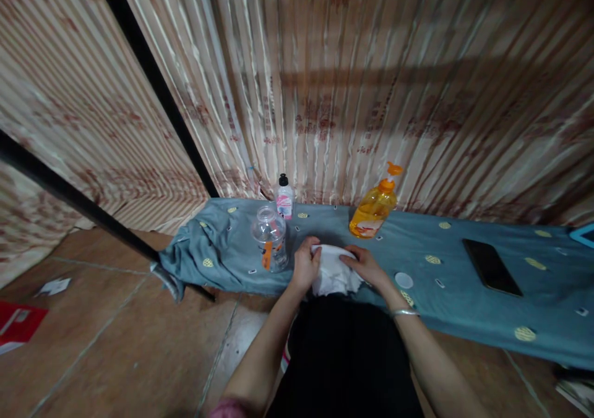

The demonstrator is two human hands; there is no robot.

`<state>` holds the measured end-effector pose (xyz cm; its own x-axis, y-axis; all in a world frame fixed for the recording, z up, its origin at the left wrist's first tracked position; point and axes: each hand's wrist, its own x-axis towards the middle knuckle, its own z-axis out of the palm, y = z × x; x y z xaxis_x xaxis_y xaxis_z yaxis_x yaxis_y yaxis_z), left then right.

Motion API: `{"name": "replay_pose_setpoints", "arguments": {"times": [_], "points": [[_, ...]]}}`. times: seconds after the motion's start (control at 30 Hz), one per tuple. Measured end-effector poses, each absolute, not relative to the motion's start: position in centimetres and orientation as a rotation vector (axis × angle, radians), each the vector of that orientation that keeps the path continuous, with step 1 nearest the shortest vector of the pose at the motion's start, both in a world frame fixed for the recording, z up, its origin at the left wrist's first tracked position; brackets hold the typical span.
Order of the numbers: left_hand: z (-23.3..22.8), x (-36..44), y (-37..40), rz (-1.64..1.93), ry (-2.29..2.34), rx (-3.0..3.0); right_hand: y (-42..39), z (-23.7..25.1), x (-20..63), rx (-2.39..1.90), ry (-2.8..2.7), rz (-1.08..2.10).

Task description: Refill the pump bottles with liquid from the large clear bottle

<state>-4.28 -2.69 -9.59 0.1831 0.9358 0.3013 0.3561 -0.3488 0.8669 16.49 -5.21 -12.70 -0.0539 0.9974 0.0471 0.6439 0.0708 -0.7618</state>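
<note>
A striped curtain point(334, 84) with reddish flower prints fills the far side in front of me, hanging in folds down to the bench; brown tiled floor point(93, 307) spreads on the left; the long bench point(501, 325), draped in a blue-grey sheet with yellow prints, runs from left to right before me; two black poles point(158, 84) slant at the left; my black clothing point(352, 356) takes up the near middle; just beyond it, at the bench's near edge, I have a white crumpled piece point(336, 272), cloth or paper, I cannot tell which; my left hand point(306, 264) has thumb and fingers clamped on its left side, and my right hand point(369, 266) pinches its right side the same way, so its pale upper edge runs between them; the orange pump bottle point(375, 211) stands upright to the far right of my hands; a clear plastic cup point(273, 246) stands just left of my left hand; a dark phone point(492, 266) lies flat well to the right; a small black-capped bottle point(284, 200) stands beyond the cup; a silvery bangle point(404, 311) circles my right wrist; a white disc point(403, 280) lies near it
</note>
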Motion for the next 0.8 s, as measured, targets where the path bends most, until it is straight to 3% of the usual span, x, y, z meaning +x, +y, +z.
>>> {"name": "replay_pose_setpoints", "arguments": {"times": [0.13, 0.33, 0.8], "points": [[-11.9, -5.0, -2.2, 1.126, 1.382, 1.626, -5.3, -12.4, 17.0, -1.748, -1.729, 0.64], [-14.9, -6.4, -4.0, 1.1, 1.324, 1.82, -4.1, -11.0, 15.4, -1.734, -1.736, 0.435], [-15.2, -6.5, -4.8, 0.831, 1.345, 2.129, 13.2, -1.8, 4.8, -1.407, -1.801, 0.429]]}}
